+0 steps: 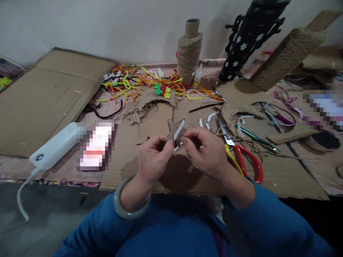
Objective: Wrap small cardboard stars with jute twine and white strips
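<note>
Now: cardboard star [175, 131] btwn both hands' fingers [167, 142]

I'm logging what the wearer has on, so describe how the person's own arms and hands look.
Both arms wear blue long sleeves. The left hand is bare, with a smooth pale grey-green bangle round its wrist. The right hand is bare too, with no ring or glove visible.

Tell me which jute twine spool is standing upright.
The twine spool at centre back, by the small glue bottle, stands upright with its cardboard core on top. The other twine spool, at right, leans steeply; the black flowered roll is no twine.
</note>
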Demonstrator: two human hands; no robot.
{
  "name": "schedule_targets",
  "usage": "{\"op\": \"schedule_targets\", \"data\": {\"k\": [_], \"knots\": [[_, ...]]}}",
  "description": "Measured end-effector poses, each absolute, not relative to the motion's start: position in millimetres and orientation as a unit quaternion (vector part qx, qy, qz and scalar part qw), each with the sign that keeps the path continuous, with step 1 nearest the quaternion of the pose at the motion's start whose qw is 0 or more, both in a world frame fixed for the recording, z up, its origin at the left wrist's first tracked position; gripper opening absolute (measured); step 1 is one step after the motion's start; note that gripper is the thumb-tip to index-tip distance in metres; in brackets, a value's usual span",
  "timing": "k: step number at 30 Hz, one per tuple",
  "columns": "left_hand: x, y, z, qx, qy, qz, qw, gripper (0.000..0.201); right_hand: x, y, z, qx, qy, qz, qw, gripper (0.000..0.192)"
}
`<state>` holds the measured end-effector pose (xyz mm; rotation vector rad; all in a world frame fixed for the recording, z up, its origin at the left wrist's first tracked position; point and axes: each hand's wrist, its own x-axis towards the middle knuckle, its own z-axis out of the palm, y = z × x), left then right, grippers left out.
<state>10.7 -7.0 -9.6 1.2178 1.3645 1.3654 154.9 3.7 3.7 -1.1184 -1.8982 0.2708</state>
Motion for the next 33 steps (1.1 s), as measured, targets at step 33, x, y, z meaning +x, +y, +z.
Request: {"op": "schedule_targets", "data": {"k": [33], "knots": [[9.2, -9.5, -8.3, 0.695, 0.527, 0.464, 0.153, 0.017, 152.7, 5.6, 3.1, -0.448, -0.78, 0.143, 0.413, 0.013]]}}
